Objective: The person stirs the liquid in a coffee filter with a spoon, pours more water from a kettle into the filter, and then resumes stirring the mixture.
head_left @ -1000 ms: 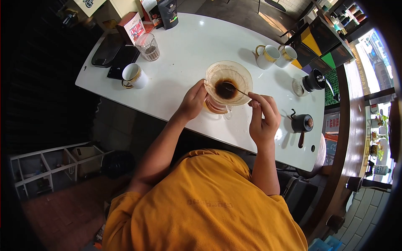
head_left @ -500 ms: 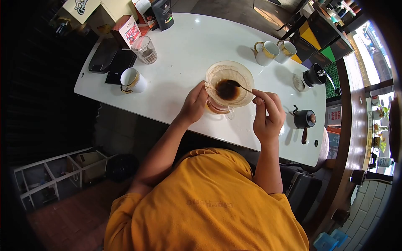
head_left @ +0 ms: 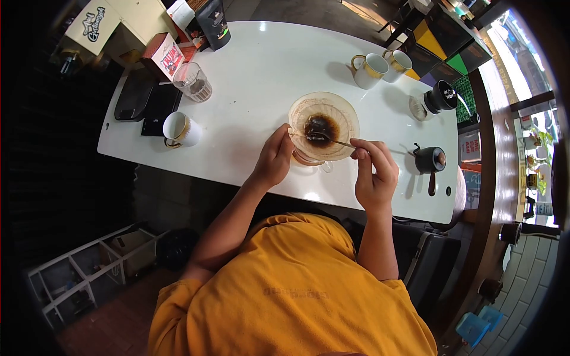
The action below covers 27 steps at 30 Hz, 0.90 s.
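- Sat mid-table, a bit toward the near edge: glass dripper (head_left: 323, 126) with a stained paper filter and a dark wet coffee bed in the middle, perched on a glass server (head_left: 309, 158) underneath.
- Left hand (head_left: 274, 157) curled against the near-left side of the dripper, fingers touching the rim and wall, steadying it. Grip loose, more a brace than a clamp.
- Right hand (head_left: 373, 172) pinched shut on the end of a thin spoon (head_left: 332, 141), thumb and forefingers closed around the handle, bowl end down in the grounds.
- Looked fragile and top-heavy: thin glass cone stacked on glass, full of wet grounds and probably hot, so likely tippy if nudged sideways. Soggy paper, probably easy to tear with the spoon.
- Best hold probably low on the server or its handle, not the wide rim.
- Spoon light and stiff, fine with a fingertip pinch.
- Around it on the white table (head_left: 267, 65): black kettle (head_left: 430, 160) to the right, grinder (head_left: 440, 98) far right, two mugs (head_left: 380, 65) far side, another mug (head_left: 178, 127) and a glass (head_left: 193, 82) on the left.
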{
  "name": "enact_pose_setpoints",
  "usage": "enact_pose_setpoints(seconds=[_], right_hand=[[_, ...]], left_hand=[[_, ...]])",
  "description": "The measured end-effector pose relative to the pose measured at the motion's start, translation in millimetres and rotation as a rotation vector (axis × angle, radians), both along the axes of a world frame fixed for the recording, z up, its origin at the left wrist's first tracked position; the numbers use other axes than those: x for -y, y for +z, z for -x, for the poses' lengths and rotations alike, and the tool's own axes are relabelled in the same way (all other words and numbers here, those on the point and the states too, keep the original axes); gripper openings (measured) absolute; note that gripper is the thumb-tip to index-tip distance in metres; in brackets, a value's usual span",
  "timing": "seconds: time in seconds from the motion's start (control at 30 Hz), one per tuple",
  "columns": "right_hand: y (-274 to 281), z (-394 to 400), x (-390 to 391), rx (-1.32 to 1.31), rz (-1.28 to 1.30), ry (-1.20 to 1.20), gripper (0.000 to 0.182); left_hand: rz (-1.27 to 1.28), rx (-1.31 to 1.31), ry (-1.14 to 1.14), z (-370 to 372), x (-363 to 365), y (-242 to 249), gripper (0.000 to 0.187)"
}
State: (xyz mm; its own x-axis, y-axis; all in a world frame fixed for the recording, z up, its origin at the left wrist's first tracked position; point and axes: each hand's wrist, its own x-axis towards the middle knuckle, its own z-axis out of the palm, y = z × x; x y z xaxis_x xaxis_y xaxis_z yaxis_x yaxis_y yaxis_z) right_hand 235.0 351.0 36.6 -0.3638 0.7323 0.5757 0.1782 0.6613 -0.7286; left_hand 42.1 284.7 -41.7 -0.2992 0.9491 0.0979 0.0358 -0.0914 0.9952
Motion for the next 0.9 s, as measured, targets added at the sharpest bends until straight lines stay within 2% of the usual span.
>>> enact_pose_setpoints(seconds=[0.33, 0.63, 0.8, 0.9], right_hand=[[3.2, -2.3, -1.1, 0.013, -0.029, -0.124, 0.015], [4.2, 1.9, 14.8, -0.067, 0.029, -0.138, 0.015], [1.7, 3.2, 10.8, 0.103, -0.025, -0.064, 0.019], [3.8, 4.1, 7.8, 0.053, -0.044, -0.074, 0.020]], left_hand=[[0.007, -0.031, -0.021, 4.6, -0.3, -9.0, 0.023], [0.002, -0.057, -0.049, 5.2, 0.3, 6.0, 0.019], [0.037, -0.053, -0.079, 6.0, 1.4, 5.2, 0.019], [0.019, -0.044, -0.040, 4.5, 0.9, 1.9, 0.020]])
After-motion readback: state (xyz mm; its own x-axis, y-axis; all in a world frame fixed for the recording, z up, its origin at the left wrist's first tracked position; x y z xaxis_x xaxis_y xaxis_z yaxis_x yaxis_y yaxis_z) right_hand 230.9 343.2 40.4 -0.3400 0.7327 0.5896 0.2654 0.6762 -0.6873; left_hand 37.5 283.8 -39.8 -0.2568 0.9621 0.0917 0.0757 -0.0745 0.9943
